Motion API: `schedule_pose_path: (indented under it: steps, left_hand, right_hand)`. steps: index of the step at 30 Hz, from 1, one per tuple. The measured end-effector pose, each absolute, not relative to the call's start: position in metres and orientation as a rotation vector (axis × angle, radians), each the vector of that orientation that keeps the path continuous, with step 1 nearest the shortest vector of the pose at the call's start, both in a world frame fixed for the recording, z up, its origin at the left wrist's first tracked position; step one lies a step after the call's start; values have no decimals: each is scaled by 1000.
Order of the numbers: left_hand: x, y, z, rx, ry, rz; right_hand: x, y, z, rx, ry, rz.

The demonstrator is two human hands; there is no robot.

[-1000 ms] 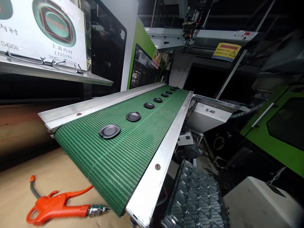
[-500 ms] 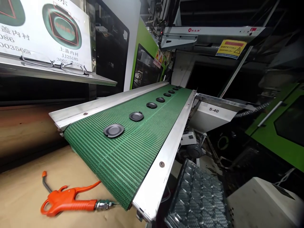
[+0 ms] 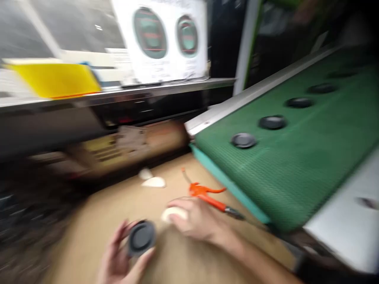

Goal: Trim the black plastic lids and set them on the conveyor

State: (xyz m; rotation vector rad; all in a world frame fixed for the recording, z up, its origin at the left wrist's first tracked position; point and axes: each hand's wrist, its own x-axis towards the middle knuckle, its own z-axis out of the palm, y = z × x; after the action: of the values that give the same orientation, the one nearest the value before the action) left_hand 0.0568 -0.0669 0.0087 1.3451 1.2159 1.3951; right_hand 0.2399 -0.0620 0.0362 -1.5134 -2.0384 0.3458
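Note:
The picture is smeared by motion. My left hand (image 3: pixel 118 260) is at the bottom, fingers curled round a round dark grey disc (image 3: pixel 141 238). My right hand (image 3: pixel 197 221) lies beside it over the brown cardboard surface (image 3: pixel 97 221), fingers closed on a small pale object (image 3: pixel 173 213) that I cannot make out. Just beyond my right hand lies an orange air blow gun (image 3: pixel 207 195). A green conveyor belt (image 3: pixel 296 165) slopes up to the right with several dark discs in a row, the nearest disc (image 3: pixel 243 140) close to its lower end.
Two pale bits (image 3: pixel 154 181) lie on the cardboard. A metal shelf (image 3: pixel 118 94) runs above, bearing a white printed sheet (image 3: pixel 166 39) and a yellow object (image 3: pixel 53 79). The belt's metal side rail (image 3: pixel 340 221) is at the right.
The view has swung left and down. Both hands have come into view, the left one holding a disc. The belt now sits at the right.

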Motion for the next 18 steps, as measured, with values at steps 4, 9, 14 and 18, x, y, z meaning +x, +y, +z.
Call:
schedule_pose_path:
  steps: [4, 9, 14, 18]
  left_hand:
    - [15, -72, 10, 1360, 1314, 1357]
    - [26, -78, 4, 1432, 1353, 1497]
    - [33, -89, 6, 1476, 1347, 1688]
    - [34, -94, 10, 1502, 1326, 1783]
  right_hand:
    - [232, -60, 14, -1435, -1997, 529]
    - [230, -63, 6, -1544, -2092, 494]
    - [231, -56, 1, -1446, -1959, 369]
    - [247, -50, -8, -1503, -1936, 189]
